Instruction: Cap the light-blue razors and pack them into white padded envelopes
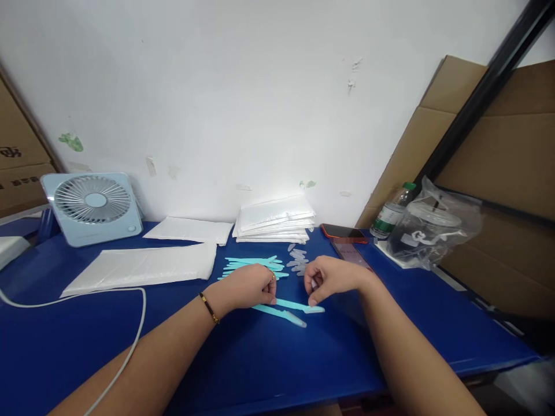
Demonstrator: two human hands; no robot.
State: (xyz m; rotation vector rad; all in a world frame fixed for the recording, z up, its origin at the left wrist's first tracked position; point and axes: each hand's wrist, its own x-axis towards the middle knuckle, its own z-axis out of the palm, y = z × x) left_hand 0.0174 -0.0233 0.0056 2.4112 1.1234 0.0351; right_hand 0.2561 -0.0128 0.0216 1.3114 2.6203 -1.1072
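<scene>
The left hand (254, 287) lies knuckles up on the blue table (260, 358), fingers curled down and pressing on the near end of a turquoise stick (289, 304). The right hand (326, 280) is loosely closed just beside it, thumb and forefinger pinched at the stick's far end, where a clear cap (315, 309) sits. A second turquoise stick (281, 315) lies just in front of the first, touching or nearly so. Both sticks run roughly left to right across the table, tilted slightly toward the viewer at their right ends.

Behind the left hand is a loose pile of turquoise sticks (251, 264); right of that pile, a scatter of clear caps (298, 260). Beyond the pile stands a stack of white bags (274, 219), with a flat white bag (143, 267) to its left and a small fan (93, 207) farther left. Two phones (347, 240) lie right of the stack.
</scene>
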